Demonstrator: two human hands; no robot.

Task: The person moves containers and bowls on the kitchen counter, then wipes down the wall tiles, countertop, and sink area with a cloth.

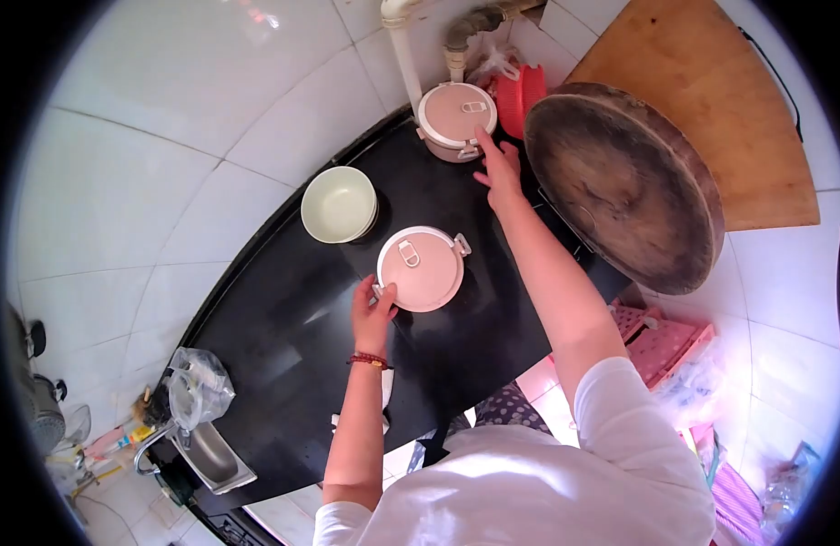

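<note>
A round lunch box [435,280] with a pink lid and white rim lies on the black counter in front of me. My left hand [372,308], a red beaded bracelet at its wrist, grips its near-left edge at a side clip, thumb on the rim. Farther back, against the wall, stands a second pink lunch box [445,116], its lid on and clips at its sides. My right hand [501,173] is stretched out to this box's right side, fingers spread; the forefinger is at the lid's edge, and whether it touches I cannot tell.
Stacked pale green bowls [336,206] stand left of the boxes. A thick round chopping block [624,187] leans on a wooden board [693,55] at the right. A red basket [522,98] sits behind, and a small steel sink [218,462] lies front left.
</note>
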